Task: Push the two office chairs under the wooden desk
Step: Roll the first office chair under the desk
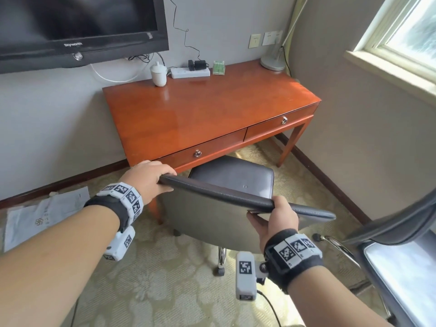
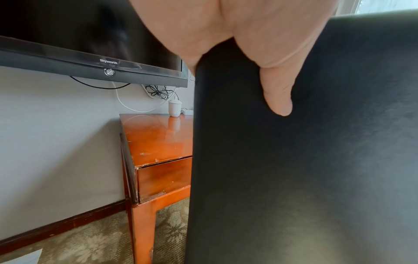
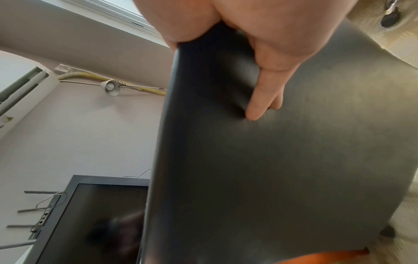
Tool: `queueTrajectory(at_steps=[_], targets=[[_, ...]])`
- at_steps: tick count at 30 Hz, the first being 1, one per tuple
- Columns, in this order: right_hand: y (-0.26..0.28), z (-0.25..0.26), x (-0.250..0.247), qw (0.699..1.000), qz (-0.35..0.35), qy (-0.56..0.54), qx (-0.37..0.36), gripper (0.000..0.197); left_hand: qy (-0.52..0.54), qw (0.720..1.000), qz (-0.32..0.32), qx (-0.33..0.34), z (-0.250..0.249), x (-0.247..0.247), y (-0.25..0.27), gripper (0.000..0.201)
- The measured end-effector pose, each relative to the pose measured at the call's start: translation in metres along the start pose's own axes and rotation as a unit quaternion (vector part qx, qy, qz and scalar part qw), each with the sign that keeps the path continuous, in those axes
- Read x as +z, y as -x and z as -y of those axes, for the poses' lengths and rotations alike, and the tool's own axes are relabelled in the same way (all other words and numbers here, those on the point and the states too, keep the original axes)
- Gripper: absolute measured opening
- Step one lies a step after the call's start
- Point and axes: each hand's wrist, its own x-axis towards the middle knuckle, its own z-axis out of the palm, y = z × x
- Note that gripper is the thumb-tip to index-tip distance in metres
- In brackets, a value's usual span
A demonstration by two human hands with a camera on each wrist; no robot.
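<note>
1. Two office chairs are in view: the first chair [image 1: 232, 178], dark and padded, stands in front of the wooden bench [image 1: 203, 107] with the front of its seat just under the left drawer; the second chair [image 1: 401, 251] sits at the right edge of the head view, well clear of the bench, only partly in frame.
2. Two hands hold the first chair's backrest top edge. The left hand [image 1: 147, 179] grips its left end, fingers curled over the front, thumb on the back. The right hand [image 1: 274, 223] clasps it further right, thumb pressing the rear panel.
3. The bench has two drawers, each with one ring pull, and slim legs.
4. On the bench, along the wall: one white lidded cup [image 1: 158, 73], one power strip [image 1: 190, 72] with a black adapter plugged in, one small green box [image 1: 219, 67], one lamp base [image 1: 273, 59].
5. A television [image 1: 77, 27] hangs above left.
6. A white paper bag [image 1: 44, 215] lies on the patterned carpet [image 1: 165, 291] to the left.
</note>
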Motion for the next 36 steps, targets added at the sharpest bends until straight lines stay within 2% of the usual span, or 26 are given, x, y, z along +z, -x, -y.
queueTrajectory(at_steps=[4,15,19,23,28,30,32,33,34,36], targets=[[-0.015,0.010,0.012,1.000,0.004,0.007,-0.016,0.013,0.007,1.000,-0.012,-0.007,-0.003,0.001,-0.011,0.018],[-0.082,0.042,0.024,0.997,0.034,0.065,-0.018,0.037,-0.007,0.999,-0.019,-0.043,-0.028,0.000,-0.036,0.017],[-0.109,0.064,0.015,0.994,0.040,0.101,-0.022,0.047,-0.034,0.998,0.028,-0.048,-0.050,0.001,-0.037,0.022],[-0.125,0.097,0.004,0.988,0.054,0.141,-0.021,0.056,-0.045,0.993,0.101,-0.049,-0.079,0.002,-0.038,0.036],[-0.142,0.134,-0.019,0.974,0.059,0.217,-0.022,0.047,-0.081,0.980,0.178,-0.030,-0.115,0.014,-0.038,0.054],[-0.149,0.149,-0.024,0.963,0.022,0.266,-0.039,0.065,-0.078,0.979,0.188,-0.010,-0.126,0.023,-0.040,0.058],[-0.155,0.164,-0.028,0.938,-0.041,0.336,-0.075,0.108,-0.064,0.981,0.180,0.013,-0.134,0.032,-0.040,0.059],[-0.155,0.172,-0.027,0.922,-0.065,0.368,-0.098,0.123,-0.057,0.984,0.169,0.023,-0.137,0.036,-0.038,0.058],[-0.154,0.179,-0.027,0.907,-0.079,0.396,-0.120,0.129,-0.050,0.986,0.158,0.031,-0.138,0.039,-0.036,0.057],[-0.154,0.194,-0.028,0.894,-0.095,0.410,-0.153,0.128,-0.036,0.989,0.141,0.039,-0.141,0.044,-0.034,0.052]])
